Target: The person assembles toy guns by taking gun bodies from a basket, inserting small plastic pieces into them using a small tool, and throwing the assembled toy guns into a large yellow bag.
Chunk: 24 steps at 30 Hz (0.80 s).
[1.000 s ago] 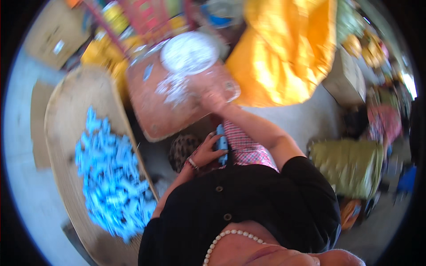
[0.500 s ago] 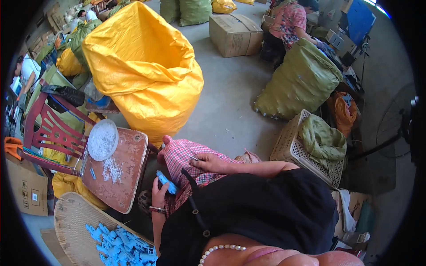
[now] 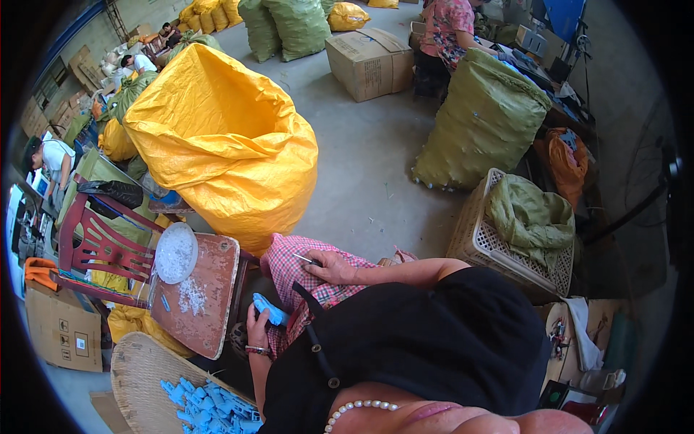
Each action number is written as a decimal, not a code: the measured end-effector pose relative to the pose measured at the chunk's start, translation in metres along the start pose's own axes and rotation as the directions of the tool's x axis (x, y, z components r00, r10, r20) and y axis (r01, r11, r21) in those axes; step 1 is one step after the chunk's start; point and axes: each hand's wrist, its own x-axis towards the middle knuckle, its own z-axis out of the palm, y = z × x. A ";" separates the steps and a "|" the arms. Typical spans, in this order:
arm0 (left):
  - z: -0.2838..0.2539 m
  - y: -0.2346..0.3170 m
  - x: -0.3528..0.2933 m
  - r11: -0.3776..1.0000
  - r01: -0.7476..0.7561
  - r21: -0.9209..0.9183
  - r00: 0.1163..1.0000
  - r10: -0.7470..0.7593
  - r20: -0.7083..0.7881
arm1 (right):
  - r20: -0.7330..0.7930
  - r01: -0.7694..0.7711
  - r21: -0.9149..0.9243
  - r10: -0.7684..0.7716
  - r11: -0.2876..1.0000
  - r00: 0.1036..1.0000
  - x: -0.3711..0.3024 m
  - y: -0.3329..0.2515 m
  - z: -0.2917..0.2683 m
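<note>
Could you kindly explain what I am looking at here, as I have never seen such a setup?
There is no robot: a person works bare-handed, seen from a wide fisheye camera worn on their head and looking down, so straight edges bend. The left hand holds a blue plastic piece; the right hand holds a slim tool. On the chair seat sit a round white dish and loose white bits. Below it, a woven tray holds more blue pieces.
</note>
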 end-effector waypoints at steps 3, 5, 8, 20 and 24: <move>-0.005 -0.004 0.001 1.000 -0.006 0.005 1.000 0.006 0.018 | -0.062 0.096 0.009 -0.096 0.995 0.994 -0.002 0.000 0.002; -0.005 -0.002 -0.001 1.000 0.006 0.013 1.000 -0.007 0.016 | -0.056 0.098 -0.013 -0.099 0.995 0.994 -0.004 0.003 0.001; -0.012 -0.008 -0.007 1.000 -0.007 -0.015 1.000 0.007 0.002 | -0.021 0.009 0.038 -0.008 0.999 1.000 -0.006 0.002 0.004; 0.000 -0.001 -0.006 1.000 -0.014 0.012 1.000 0.015 -0.017 | -0.026 0.088 0.016 -0.087 0.996 0.996 -0.002 0.005 -0.003; -0.003 -0.002 -0.006 0.999 -0.021 0.045 1.000 0.022 -0.005 | -0.005 0.046 0.042 -0.046 0.998 0.999 0.001 0.005 -0.002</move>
